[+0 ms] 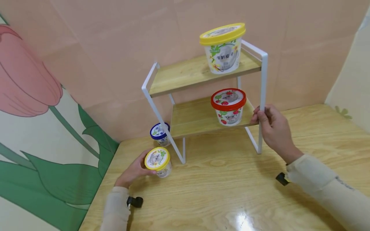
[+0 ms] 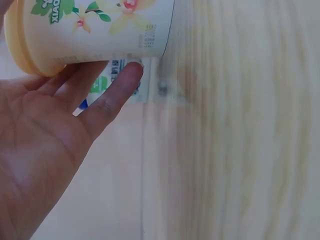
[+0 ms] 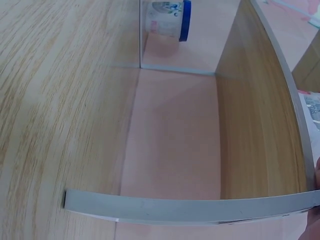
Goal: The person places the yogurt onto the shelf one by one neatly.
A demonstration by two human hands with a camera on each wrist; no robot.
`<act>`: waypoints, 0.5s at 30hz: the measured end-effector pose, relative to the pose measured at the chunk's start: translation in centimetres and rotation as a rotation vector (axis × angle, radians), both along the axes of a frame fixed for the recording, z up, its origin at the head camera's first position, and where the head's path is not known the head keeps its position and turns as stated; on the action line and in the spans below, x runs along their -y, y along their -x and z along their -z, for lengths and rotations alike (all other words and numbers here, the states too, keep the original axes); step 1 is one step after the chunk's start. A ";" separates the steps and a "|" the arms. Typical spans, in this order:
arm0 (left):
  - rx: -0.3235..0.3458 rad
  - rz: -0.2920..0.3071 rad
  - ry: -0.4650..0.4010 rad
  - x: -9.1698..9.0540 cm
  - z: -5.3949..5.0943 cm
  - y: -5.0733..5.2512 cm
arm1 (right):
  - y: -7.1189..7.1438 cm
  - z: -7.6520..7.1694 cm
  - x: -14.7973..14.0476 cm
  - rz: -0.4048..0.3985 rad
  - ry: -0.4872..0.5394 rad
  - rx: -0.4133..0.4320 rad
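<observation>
My left hand point(image 1: 134, 171) holds a paper ice cream tub with a yellow lid point(image 1: 157, 158) at the left of a two-tier shelf point(image 1: 185, 75), thumb on the near side and fingers behind. Close up in the left wrist view, the tub point(image 2: 100, 30) is upright at the tabletop; whether its base touches is unclear. My right hand point(image 1: 274, 130) grips the shelf's white right front post point(image 1: 263, 86), level with the lower board. Another yellow-lidded tub point(image 1: 222, 51) sits at the right of the upper board. Below it, a red-lidded tub point(image 1: 229, 107) occupies the lower board's right side.
Behind the held tub, a blue-lidded tub point(image 1: 159, 133) stands on the wooden table point(image 1: 219, 192), partly hidden by the shelf's left leg. A pink-covered wall point(image 1: 115, 57) rises behind the shelf, and a tulip-painted panel point(image 1: 29, 77) borders the left.
</observation>
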State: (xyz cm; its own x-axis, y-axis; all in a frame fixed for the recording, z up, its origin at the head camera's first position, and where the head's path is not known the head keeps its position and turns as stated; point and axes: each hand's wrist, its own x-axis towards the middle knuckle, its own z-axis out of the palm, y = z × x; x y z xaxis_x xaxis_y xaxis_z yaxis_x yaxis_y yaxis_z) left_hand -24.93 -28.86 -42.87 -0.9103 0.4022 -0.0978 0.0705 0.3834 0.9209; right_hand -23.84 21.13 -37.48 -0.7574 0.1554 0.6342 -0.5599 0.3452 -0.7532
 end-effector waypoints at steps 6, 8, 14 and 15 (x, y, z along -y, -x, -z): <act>0.018 0.005 0.051 -0.8 -0.2 0.0 | -0.1 0.0 -0.1 -0.009 0.001 -0.003; 0.022 0.016 0.056 -1.0 -0.3 -0.1 | -0.2 0.0 -0.1 -0.012 0.003 -0.010; 0.005 0.070 0.066 -1.6 -0.5 -0.4 | -0.3 -0.1 0.0 -0.023 0.012 -0.014; 0.002 0.081 0.067 -1.8 -0.4 -0.4 | -0.3 0.0 -0.1 -0.022 0.008 -0.010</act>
